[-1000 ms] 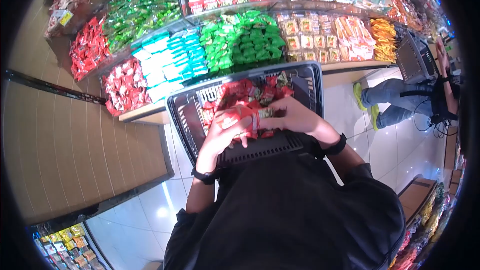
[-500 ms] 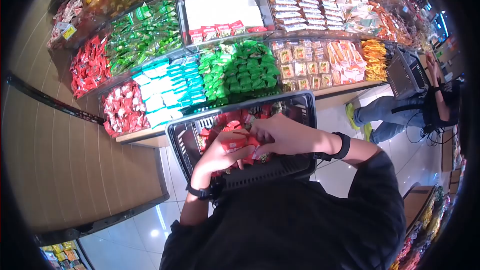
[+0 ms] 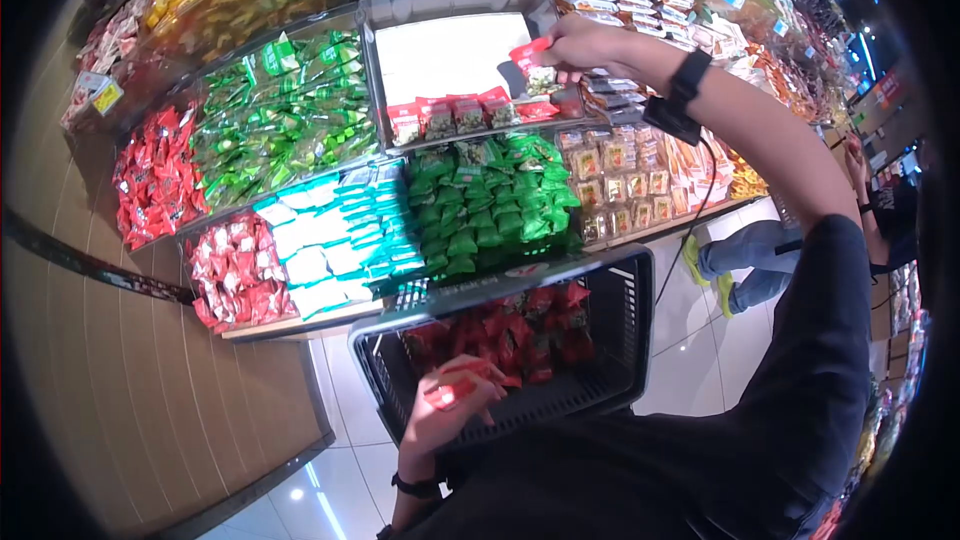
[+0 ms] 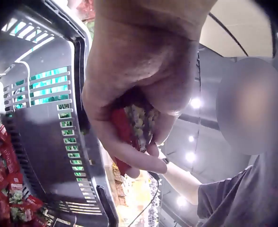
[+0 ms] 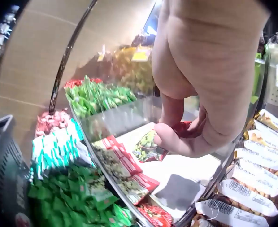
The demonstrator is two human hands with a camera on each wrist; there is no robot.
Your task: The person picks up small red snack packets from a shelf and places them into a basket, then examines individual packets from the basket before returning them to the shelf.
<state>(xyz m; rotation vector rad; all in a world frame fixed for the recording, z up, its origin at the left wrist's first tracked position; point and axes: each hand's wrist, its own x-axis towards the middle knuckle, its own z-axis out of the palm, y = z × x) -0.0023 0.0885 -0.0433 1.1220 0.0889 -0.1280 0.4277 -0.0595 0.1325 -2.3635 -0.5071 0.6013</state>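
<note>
In the head view my right hand [image 3: 600, 48] pinches a red packet [image 3: 530, 60] above the right part of a white-floored bin [image 3: 450, 55]. The right wrist view shows that hand [image 5: 205, 90] with thumb and fingers on the packet [image 5: 148, 144], a row of similar red packets [image 5: 117, 161] standing below. My left hand [image 3: 455, 405], over the near left edge of a black basket [image 3: 620, 390], has its fingers curled round red packets [image 3: 450, 392]. In the left wrist view the left hand [image 4: 139, 94] grips them [image 4: 138, 127]. More red packets [image 3: 520, 340] lie in the basket.
Green packets [image 3: 490, 210], blue-white packets [image 3: 330, 240] and red-white packets [image 3: 235, 265] fill bins beyond the basket. Wrapped bars [image 5: 252, 189] lie right of the white-floored bin. A person in jeans [image 3: 750, 265] stands at the right. A brown panel [image 3: 150, 380] is at the left.
My right hand has left the basket and moved up and forward to the white-floored bin, with a red packet in its fingers. The left hand stays at the basket, holding red packets.
</note>
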